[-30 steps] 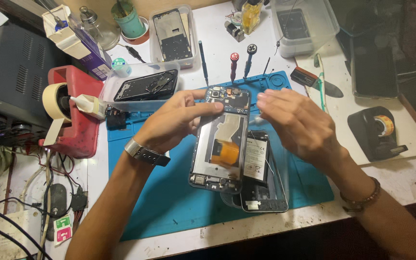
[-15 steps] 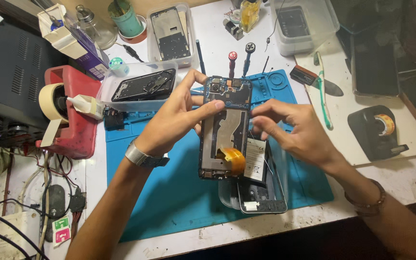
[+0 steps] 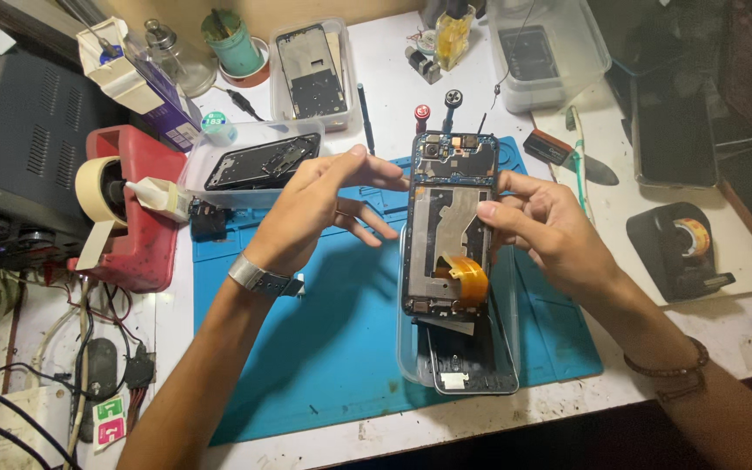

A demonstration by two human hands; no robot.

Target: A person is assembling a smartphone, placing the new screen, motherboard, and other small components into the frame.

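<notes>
Your right hand (image 3: 546,231) gripped the opened phone (image 3: 450,226) by its right edge over the blue mat's (image 3: 306,348) far edge; your left hand (image 3: 319,209) hovered open beside it.

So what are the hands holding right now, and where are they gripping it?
The right hand grips the opened phone by its right edge, near the middle. The left hand is open beside it, holding nothing.

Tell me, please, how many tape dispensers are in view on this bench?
2: a red tape dispenser at the left edge of the blue mat, and a black tape dispenser on the white table right of it. Others may be hidden.
</notes>
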